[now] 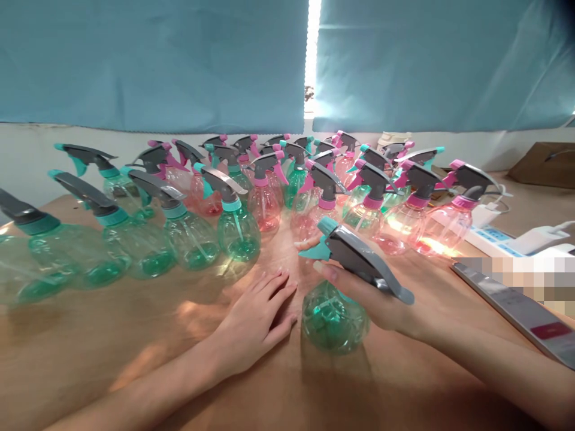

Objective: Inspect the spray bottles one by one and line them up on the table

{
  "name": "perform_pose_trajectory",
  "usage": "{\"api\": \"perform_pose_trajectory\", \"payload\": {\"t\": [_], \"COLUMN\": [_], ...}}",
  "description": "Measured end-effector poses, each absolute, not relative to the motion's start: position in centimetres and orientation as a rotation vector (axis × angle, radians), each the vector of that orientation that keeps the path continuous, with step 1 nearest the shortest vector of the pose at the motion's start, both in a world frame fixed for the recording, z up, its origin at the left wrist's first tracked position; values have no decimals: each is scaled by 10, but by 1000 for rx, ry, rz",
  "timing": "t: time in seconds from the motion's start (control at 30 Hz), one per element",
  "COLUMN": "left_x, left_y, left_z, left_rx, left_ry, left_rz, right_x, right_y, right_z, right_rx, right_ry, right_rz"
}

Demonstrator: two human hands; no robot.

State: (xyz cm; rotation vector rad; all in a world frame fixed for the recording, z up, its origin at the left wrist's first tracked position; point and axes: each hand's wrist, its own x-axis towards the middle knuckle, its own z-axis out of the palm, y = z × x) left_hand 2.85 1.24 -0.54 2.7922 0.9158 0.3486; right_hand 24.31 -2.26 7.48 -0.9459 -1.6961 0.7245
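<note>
My right hand [359,293] grips the grey and teal trigger head [359,257] of a green spray bottle [332,320] that stands on the wooden table [135,359] in front of me. Its fingers wrap around the neck under the sprayer. My left hand [256,320] lies flat on the table just left of that bottle, fingers stretched out and holding nothing.
Several green spray bottles [188,236] stand in rows at the left and pink ones [444,224] at the right, filling the back of the table. A white power strip [516,239] and a flat grey device [516,305] lie at the right. A cardboard box [543,161] sits far right.
</note>
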Motion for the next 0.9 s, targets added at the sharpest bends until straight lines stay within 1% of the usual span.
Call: {"api": "perform_pose_trajectory", "payload": {"t": [0.17, 0.37, 0.6, 0.77, 0.9], "left_x": [28, 26, 27, 27, 29], "left_y": [11, 11, 12, 12, 11], "left_z": [-3, -4, -4, -2, -1], "left_rx": [2796, 2786, 2788, 2776, 2775], "left_ry": [923, 941, 931, 945, 931], "left_rz": [313, 315, 344, 304, 297], "right_x": [241, 245, 245, 245, 248], "right_y": [-23, -20, -19, -19, -16], "right_z": [74, 69, 66, 67, 67], "right_rx": [-997, -912, -902, -917, -883], "right_ry": [-1673, -1714, -1700, -1714, -1726], "right_rz": [722, 706, 766, 721, 825]}}
